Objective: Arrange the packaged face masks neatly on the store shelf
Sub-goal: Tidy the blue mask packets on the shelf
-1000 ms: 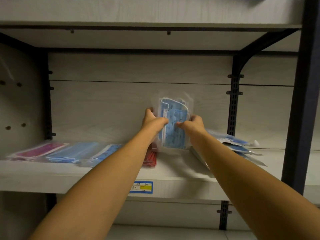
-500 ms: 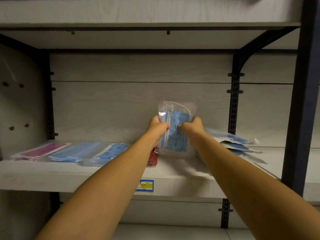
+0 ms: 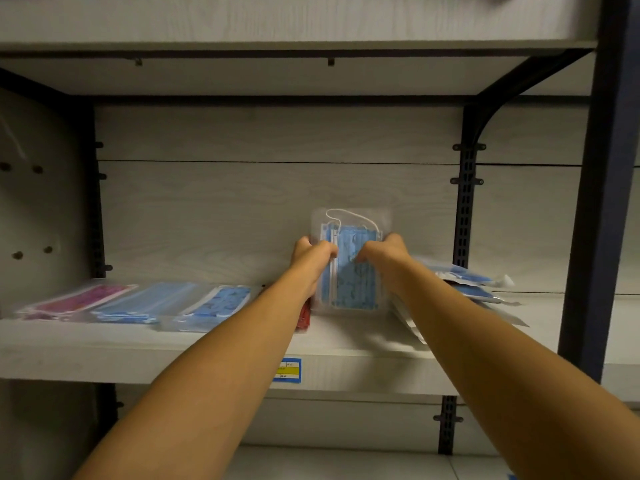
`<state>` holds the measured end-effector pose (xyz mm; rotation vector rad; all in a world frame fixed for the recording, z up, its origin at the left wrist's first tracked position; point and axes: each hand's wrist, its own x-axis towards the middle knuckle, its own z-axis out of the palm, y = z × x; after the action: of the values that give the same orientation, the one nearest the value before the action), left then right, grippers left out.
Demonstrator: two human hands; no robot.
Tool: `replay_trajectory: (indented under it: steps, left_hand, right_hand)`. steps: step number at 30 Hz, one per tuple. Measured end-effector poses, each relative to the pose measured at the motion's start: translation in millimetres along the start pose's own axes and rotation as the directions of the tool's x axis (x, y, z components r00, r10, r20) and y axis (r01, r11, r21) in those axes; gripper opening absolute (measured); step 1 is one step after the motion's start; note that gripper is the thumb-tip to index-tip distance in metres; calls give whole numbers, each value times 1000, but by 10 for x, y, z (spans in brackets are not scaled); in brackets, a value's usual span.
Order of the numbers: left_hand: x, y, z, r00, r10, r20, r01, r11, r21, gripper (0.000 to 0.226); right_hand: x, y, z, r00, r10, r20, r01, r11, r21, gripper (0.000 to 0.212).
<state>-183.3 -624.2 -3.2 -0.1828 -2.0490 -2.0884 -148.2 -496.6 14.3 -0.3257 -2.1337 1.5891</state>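
**Upright pack held between both hands at centre frame**

Left hand (image 3: 313, 252) pinches one side edge of the blue mask pack (image 3: 351, 271), right hand (image 3: 382, 252) the other; its long axis stands vertical, bottom edge on the shelf (image 3: 207, 344), equally near both hands

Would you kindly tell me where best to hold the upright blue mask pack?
By its two long side edges, one from each side, as the left hand and right hand do: the mask pack stands flat, thin and floppy.
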Motion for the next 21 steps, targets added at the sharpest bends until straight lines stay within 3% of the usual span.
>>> replay_trajectory:
  steps: [2,5,7,11,15,18,21]
  left_hand:
    - [4,-18,-6,1000,-14,11,13,999,36,25]
    - [14,-38,16,997,-41,70,32,992,124,56]
    - [7,-21,41,996,-31,88,19,990,137,62]
    - [-24,90,66,998,-5,67,-4,991,136,62]
    - [-68,116,61,1000,-12,16,10,989,147,43]
    - [-59,41,61,1000,-19,-6,20,985,170,49]
    - [-73,-10,74,1000,-15,20,10,967,255,55]
  right_hand:
    - [23,30,-18,1000,14,-1,-14,1000,-9,27]
    - [17,39,-14,999,27,-33,-28,999,-30,26]
    - [24,31,-2,998,24,-59,-26,999,-40,31]
    - [30,-26,11,997,2,-80,-3,1000,-13,24]
    - [-3,-36,41,998,-3,-64,3,1000,-2,18]
    - [-41,43,89,999,23,-25,-23,999,-27,8]
    - [-64,100,117,999,47,-8,-48,996,-80,13]
